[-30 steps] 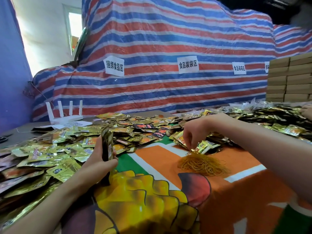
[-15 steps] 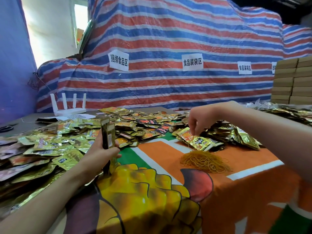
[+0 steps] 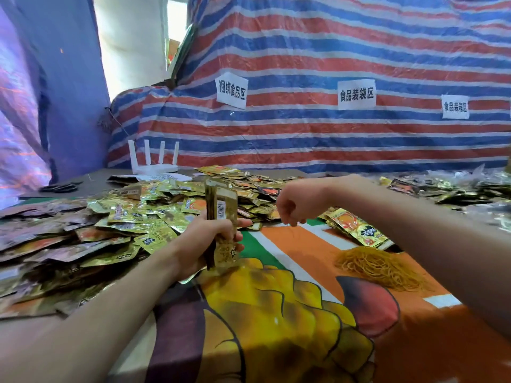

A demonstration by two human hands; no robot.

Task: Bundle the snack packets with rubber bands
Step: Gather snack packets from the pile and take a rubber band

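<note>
In the head view, a stack of snack packets (image 3: pixel 221 217) is held upright by the left hand (image 3: pixel 204 244), whose fingers and thumb are wrapped around the stack's lower half, well to the left of the pile of rubber bands (image 3: pixel 378 268). The right hand (image 3: pixel 293 205) is raised above the printed tablecloth (image 3: pixel 276 313), up and to the left of the pile, with its fingers curled downward; whether a band is pinched in them cannot be told. A few gold packets (image 3: pixel 356 228) lie just behind the pile, touching its far edge. A broad heap of loose packets (image 3: pixel 124 217) is spread far to the pile's left. A white router (image 3: pixel 153 161) stands beyond that heap, before a striped tarp (image 3: pixel 331 51).
</note>
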